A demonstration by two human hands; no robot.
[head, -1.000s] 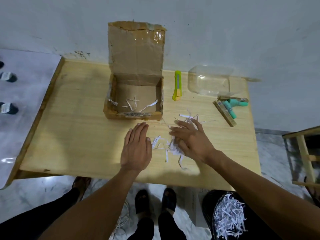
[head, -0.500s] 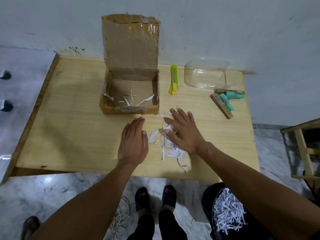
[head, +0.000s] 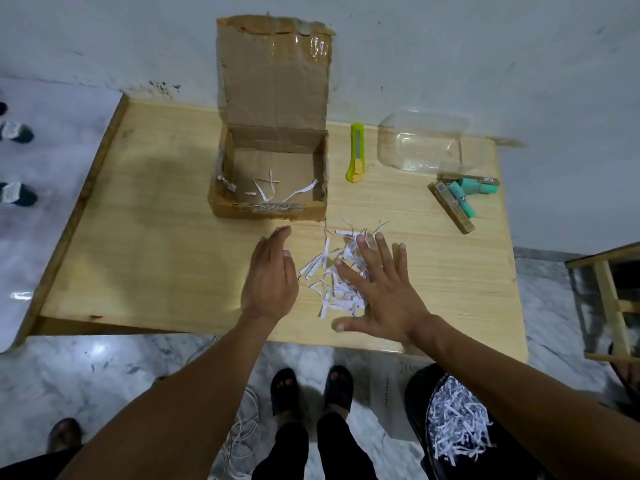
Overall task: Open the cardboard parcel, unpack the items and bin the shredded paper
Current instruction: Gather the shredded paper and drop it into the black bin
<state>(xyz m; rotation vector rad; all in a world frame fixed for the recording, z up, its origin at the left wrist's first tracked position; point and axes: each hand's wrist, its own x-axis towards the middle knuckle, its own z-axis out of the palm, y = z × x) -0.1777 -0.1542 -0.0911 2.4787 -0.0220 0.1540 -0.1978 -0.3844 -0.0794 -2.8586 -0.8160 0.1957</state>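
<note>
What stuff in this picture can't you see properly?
Head view:
- Shredded paper under the right hand: partly covered by the fingers.
- Black bin: the right forearm hides its far side, the bottom edge cuts it off.
- Print on the brown boxes: too small to read.

The wooden table [head: 145, 237] holds an open box [head: 270, 202], paper strips [head: 329, 271], a yellow knife [head: 356, 154], a clear tub [head: 419, 143] and green tubes [head: 464, 199].
</note>
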